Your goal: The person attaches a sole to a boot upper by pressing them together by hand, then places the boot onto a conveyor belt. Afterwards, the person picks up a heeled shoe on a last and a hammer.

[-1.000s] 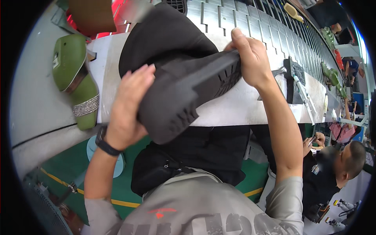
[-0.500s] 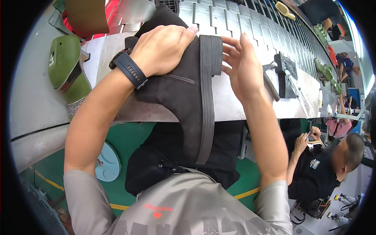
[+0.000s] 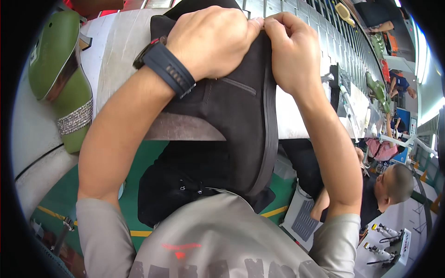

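A dark boot with a side zip lies on its side across the near edge of the workbench. Its toe points toward me, and its sole runs along the right side. My left hand, wearing a black watch, is closed over the shaft and presses on it. My right hand is curled in a pinch at the far end of the sole, by the heel. The thumbs and fingertips of both hands almost meet there. The heel itself is hidden by my right hand.
A green shoe last with a clear strap and a glittery band stands at the left. Slatted metal conveyor runs behind the bench. To the right are a black block, a white pen-like tool and a seated person.
My right hand has gone from open beside the heel to closed at its far edge. My left hand has slid right and away. The boot has turned, showing less of its sole edge.
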Action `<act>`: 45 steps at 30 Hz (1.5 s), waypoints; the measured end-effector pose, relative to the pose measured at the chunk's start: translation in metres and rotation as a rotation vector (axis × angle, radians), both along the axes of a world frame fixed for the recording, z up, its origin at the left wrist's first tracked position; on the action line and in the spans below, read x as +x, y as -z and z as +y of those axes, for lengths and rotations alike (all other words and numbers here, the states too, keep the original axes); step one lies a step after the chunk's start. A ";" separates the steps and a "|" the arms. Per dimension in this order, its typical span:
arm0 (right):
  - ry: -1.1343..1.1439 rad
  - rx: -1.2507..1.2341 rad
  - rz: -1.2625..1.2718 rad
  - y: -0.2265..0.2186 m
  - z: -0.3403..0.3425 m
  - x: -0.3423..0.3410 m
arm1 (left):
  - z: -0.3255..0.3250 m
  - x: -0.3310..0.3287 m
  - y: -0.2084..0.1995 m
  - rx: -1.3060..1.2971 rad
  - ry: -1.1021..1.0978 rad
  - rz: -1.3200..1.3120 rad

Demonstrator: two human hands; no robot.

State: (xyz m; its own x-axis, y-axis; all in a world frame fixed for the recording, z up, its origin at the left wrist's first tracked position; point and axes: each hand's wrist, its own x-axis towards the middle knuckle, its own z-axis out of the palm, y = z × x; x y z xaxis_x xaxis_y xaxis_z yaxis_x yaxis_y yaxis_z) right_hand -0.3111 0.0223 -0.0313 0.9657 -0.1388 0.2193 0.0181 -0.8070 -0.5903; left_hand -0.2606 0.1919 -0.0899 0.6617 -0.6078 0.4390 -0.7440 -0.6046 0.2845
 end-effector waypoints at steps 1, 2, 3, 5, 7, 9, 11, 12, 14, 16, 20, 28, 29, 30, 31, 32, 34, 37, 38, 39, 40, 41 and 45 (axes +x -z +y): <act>0.010 -0.012 -0.005 0.004 -0.004 -0.001 | -0.001 0.001 0.001 -0.004 0.021 -0.107; 0.057 0.114 -0.097 0.011 -0.009 -0.004 | -0.005 0.003 0.000 -0.018 0.031 -0.112; 0.098 0.246 -0.182 0.014 -0.006 -0.008 | -0.005 0.003 -0.004 -0.011 0.011 0.031; 0.122 0.249 -0.148 0.011 -0.004 -0.039 | 0.000 0.001 -0.009 0.055 0.093 -0.019; 0.116 0.167 0.004 0.006 0.002 -0.077 | 0.007 -0.004 -0.013 -0.009 0.080 -0.066; 0.116 0.111 0.202 -0.010 0.004 -0.110 | 0.004 -0.006 -0.012 -0.036 0.064 -0.022; 0.029 0.205 0.336 -0.018 -0.007 -0.116 | 0.002 -0.006 -0.010 -0.061 0.053 0.023; -0.024 0.209 0.480 -0.022 -0.009 -0.113 | 0.002 -0.006 -0.010 -0.088 0.072 0.015; -0.081 0.173 0.576 -0.020 -0.007 -0.107 | 0.001 -0.004 -0.014 -0.115 0.091 0.004; -0.093 0.096 0.648 -0.031 -0.002 -0.097 | -0.005 -0.004 -0.018 -0.074 -0.001 0.231; -0.063 -0.003 0.612 -0.039 -0.006 -0.089 | 0.012 -0.004 -0.021 -0.062 0.023 0.253; -0.156 0.510 -0.153 -0.081 0.014 -0.108 | 0.026 -0.057 -0.117 -0.472 0.058 -0.156; -0.175 0.429 -0.279 -0.093 0.016 -0.116 | 0.029 -0.062 -0.139 -0.507 0.105 -0.271; -0.249 0.470 -0.314 -0.105 0.017 -0.124 | 0.037 -0.077 -0.162 -0.522 0.100 -0.361; -0.275 0.381 -0.450 -0.108 0.013 -0.127 | 0.036 -0.088 -0.178 -0.551 0.110 -0.448; -0.299 0.358 -0.483 -0.104 0.004 -0.130 | 0.034 -0.094 -0.190 -0.504 0.166 -0.564; -0.235 0.540 -0.348 -0.104 0.002 -0.146 | 0.027 -0.093 -0.181 -0.432 0.247 -0.692; -0.300 0.691 -0.546 -0.078 0.003 -0.153 | 0.018 -0.108 -0.181 -0.380 0.283 -0.631; -0.287 0.689 -0.560 -0.076 0.003 -0.154 | 0.014 -0.108 -0.179 -0.403 0.299 -0.668; -0.296 0.724 -0.607 -0.076 0.004 -0.153 | 0.011 -0.108 -0.178 -0.419 0.303 -0.705; -0.304 0.759 -0.654 -0.075 0.004 -0.153 | 0.010 -0.110 -0.179 -0.413 0.309 -0.707; -0.300 0.764 -0.659 -0.074 0.004 -0.153 | 0.008 -0.111 -0.181 -0.396 0.322 -0.685; -0.282 0.732 -0.704 -0.070 -0.008 -0.155 | 0.000 -0.115 -0.184 -0.343 0.332 -0.632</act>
